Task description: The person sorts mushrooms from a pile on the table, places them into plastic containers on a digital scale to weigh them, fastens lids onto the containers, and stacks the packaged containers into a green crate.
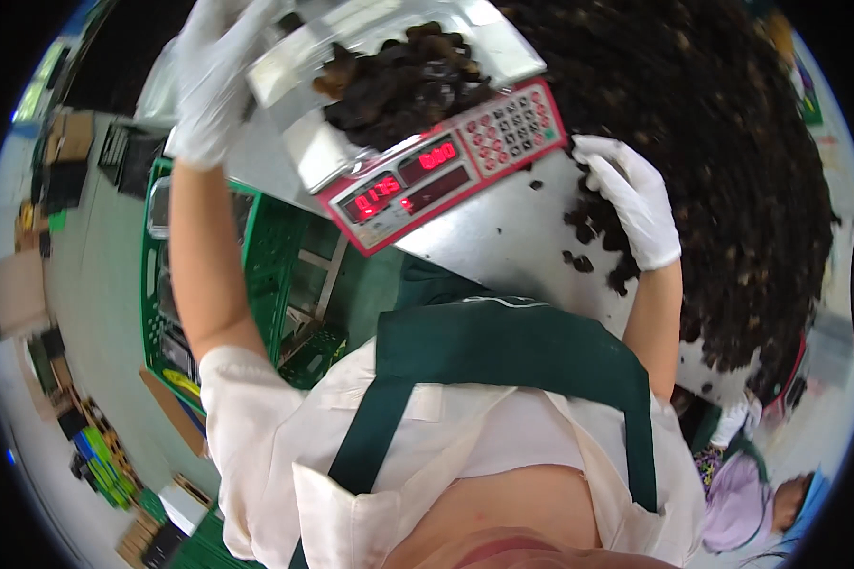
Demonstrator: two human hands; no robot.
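A red and silver digital scale with lit red digits stands on the metal table. On its pan sits a clear plastic tray heaped with dark brown, wavy pieces like wood ear mushrooms. My left hand, white-gloved, is raised at the scale's left side, its fingers spread and partly cut off by the top edge. My right hand, also gloved, hovers right of the scale over loose dark pieces. Its fingers are loosely bent and a little apart; I see nothing plainly held in them.
A big pile of the same dark pieces covers the table's right side. Green crates stand below left, with clear plastic trays in one. Cardboard boxes line the far left. Another person in a blue cap works at lower right.
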